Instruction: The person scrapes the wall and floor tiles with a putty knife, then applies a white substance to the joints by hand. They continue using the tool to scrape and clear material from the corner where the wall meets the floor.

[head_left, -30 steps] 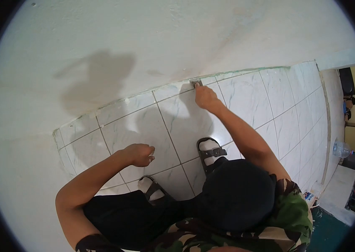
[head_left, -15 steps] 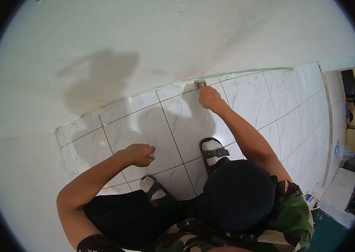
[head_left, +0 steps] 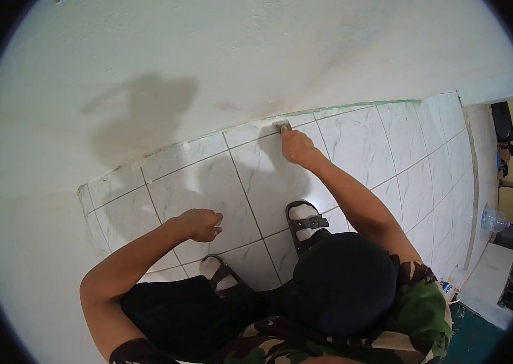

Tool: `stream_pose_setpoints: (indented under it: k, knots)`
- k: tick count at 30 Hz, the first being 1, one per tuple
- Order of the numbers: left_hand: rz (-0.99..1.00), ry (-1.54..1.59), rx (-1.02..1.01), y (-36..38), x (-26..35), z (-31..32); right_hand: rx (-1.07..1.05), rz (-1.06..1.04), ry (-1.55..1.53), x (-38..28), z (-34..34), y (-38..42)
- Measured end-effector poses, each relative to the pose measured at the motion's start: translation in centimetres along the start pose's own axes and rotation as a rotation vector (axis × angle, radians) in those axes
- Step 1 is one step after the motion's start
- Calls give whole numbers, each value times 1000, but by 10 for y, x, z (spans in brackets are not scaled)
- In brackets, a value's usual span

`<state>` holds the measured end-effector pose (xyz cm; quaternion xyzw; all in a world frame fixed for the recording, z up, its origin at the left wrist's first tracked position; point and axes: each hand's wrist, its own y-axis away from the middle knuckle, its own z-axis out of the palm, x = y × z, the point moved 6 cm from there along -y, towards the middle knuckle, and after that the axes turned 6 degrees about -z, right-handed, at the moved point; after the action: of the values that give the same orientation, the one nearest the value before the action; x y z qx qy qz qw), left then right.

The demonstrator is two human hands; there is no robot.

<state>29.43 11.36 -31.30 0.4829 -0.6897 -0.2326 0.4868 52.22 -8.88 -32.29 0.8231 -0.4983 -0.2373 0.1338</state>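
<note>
My right hand point(head_left: 298, 147) is closed on a small flat scraper point(head_left: 282, 125), its grey blade over the narrow strip of tile beside the wall. My left hand point(head_left: 202, 225) is closed above the tiled floor, left of my feet; whether its curled fingers hold anything is too small to tell. White tiles point(head_left: 281, 170) with grey veins and dark joints lie below both hands. A greenish, rough edge point(head_left: 329, 110) runs where the floor meets the pale wall point(head_left: 238, 54).
My sandalled feet point(head_left: 306, 219) stand on the tiles. At the right, past a ledge, are a clear plastic bottle point(head_left: 494, 220), a white block point(head_left: 492, 276) and dark items. A shadow falls on the wall.
My right hand and the scraper have moved slightly left and back from the wall edge. My left hand remains nearly where it was.
</note>
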Motion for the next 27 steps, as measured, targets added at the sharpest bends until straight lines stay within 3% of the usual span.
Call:
stream_pose_setpoints:
  k: [3, 5, 15, 17, 20, 24, 27]
  knots:
    - [7, -27, 11, 3, 1, -2, -59, 2, 30, -5, 9, 2]
    - [27, 11, 25, 2, 3, -3, 42, -37, 3, -2, 4, -9]
    - [-6, -15, 0, 2, 1, 3, 71, -74, 12, -6, 12, -6]
    - [3, -36, -12, 5, 4, -1, -72, -53, 49, -8, 21, -2]
    - [33, 40, 63, 6, 3, -8, -20, -59, -11, -10, 20, 2]
    - [1, -41, -9, 3, 2, 0, 71, -71, -1, -12, 8, -2]
    - [17, -24, 27, 9, 2, -7, -44, -51, 51, -22, 21, 9]
